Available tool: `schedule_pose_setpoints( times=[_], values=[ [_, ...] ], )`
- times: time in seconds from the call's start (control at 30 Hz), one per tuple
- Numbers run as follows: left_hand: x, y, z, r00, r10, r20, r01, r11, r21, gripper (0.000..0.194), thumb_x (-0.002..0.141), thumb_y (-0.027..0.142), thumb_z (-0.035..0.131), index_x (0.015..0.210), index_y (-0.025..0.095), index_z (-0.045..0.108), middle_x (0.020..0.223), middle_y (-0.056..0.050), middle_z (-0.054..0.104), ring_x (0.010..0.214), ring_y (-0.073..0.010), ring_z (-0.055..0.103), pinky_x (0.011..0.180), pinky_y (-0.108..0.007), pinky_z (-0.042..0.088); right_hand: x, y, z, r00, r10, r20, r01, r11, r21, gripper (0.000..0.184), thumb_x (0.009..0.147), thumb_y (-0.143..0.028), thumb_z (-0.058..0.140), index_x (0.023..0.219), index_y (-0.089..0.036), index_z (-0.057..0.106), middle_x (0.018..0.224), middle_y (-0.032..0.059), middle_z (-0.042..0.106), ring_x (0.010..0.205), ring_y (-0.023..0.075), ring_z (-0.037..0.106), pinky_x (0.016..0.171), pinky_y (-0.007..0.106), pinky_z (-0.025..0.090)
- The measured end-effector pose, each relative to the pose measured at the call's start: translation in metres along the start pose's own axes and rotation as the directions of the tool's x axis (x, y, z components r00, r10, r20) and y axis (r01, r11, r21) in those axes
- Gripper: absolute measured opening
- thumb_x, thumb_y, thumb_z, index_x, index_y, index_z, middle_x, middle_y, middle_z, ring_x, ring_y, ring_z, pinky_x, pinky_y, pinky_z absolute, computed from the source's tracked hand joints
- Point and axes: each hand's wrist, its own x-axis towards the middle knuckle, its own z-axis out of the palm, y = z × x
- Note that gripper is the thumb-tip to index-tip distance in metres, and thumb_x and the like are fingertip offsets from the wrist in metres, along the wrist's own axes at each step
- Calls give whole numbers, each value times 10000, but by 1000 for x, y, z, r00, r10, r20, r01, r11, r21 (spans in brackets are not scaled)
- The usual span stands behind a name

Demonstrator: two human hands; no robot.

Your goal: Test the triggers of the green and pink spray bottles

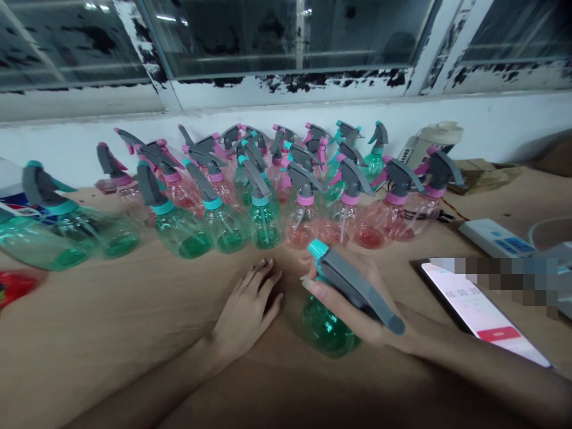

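Observation:
My right hand is wrapped round the neck of a green spray bottle with a grey and teal trigger head. The bottle's nozzle points away from me toward the back. On the wooden table, just left of that bottle, my left hand lies flat with its fingers stretched out and holds nothing. Beyond both hands stand several more spray bottles in rows, among them a green one with a teal collar and a pink one with a pink collar.
A phone with a lit timer screen lies at the right, near a white power strip. A coffee cup stands at the back right by the wall. Something red lies at the left edge. Windows rise behind.

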Motion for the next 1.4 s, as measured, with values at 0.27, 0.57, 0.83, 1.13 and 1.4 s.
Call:
schedule_pose_setpoints(
  times=[0.27, 0.57, 0.83, 1.13, 1.4],
  values=[
    [1, 0, -1, 1000, -3, 31, 3, 1000, -2, 338, 925, 258, 412, 1219, 117, 499, 1311, -143, 489, 1245, -285, 417, 1011, -480, 375, -6, 3, 3, 999, 25, -27, -25, 1000, 4, 155, 791, -231, 590, 942, -194, 596, 798, 25, 652, 811, 177, 633, 703, 308, 505],
    [0, 0, -1, 999, -12, 49, 12, 1000, 2, 363, 929, 279, 406, 1235, 101, 485, 1335, -156, 468, 1257, -289, 403, 1007, -483, 378, -8, 4, 8, 993, 78, -89, -79, 997, -1, 118, 779, -211, 594, 893, -211, 564, 775, 17, 608, 779, 173, 597, 712, 325, 484],
    [0, 0, 0, 999, -12, 53, 13, 1000, -5, 340, 922, 256, 415, 1218, 111, 497, 1309, -155, 486, 1249, -294, 412, 998, -489, 385, -4, 1, 3, 999, 40, -27, -41, 998, -37, 112, 788, -273, 596, 869, -196, 600, 799, 41, 644, 779, 191, 620, 655, 333, 487],
    [1, 2, -3, 998, -15, 60, 14, 1000, 14, 315, 921, 255, 403, 1176, 117, 524, 1275, -150, 515, 1237, -293, 430, 981, -488, 407, -6, 4, 3, 1000, 10, 8, -10, 1000, 28, 143, 768, -256, 629, 890, -203, 577, 768, 4, 625, 720, 151, 615, 645, 299, 499],
    [0, 1, -1, 998, -17, 59, 16, 1000, 7, 333, 924, 254, 403, 1211, 116, 501, 1319, -153, 482, 1251, -287, 417, 995, -488, 392, -10, 6, 8, 1000, 10, -22, -9, 1000, 24, 247, 767, -243, 635, 1007, -224, 577, 886, 5, 661, 873, 172, 630, 757, 307, 511]
  ],
)
